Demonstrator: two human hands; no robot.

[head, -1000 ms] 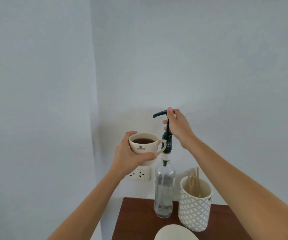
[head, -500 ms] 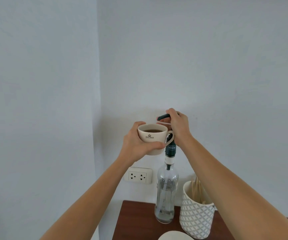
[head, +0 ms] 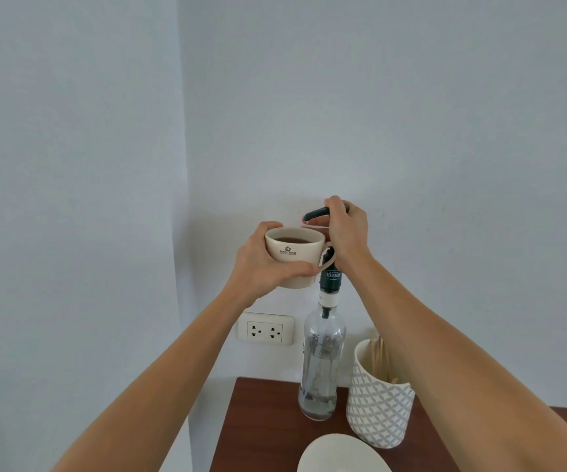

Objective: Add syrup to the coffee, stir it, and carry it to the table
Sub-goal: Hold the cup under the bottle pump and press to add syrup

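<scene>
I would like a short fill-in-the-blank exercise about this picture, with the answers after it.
1. The left hand holds a cream cup of dark ____.
2. The right hand presses the ____ on top of the glass syrup bottle.
3. The patterned holder to the right of the bottle contains wooden ____.
4. The wall socket is to the ____ of the bottle.

Answers: coffee; pump; sticks; left

A dark reddish-brown wooden tabletop (head: 261,424) is seen against the wall. On it a clear glass syrup bottle (head: 321,369) is stood upright, just beside a white patterned cup (head: 379,408) filled with wooden stir sticks (head: 379,357). A white plate (head: 341,454) is laid nearer the camera.
</scene>
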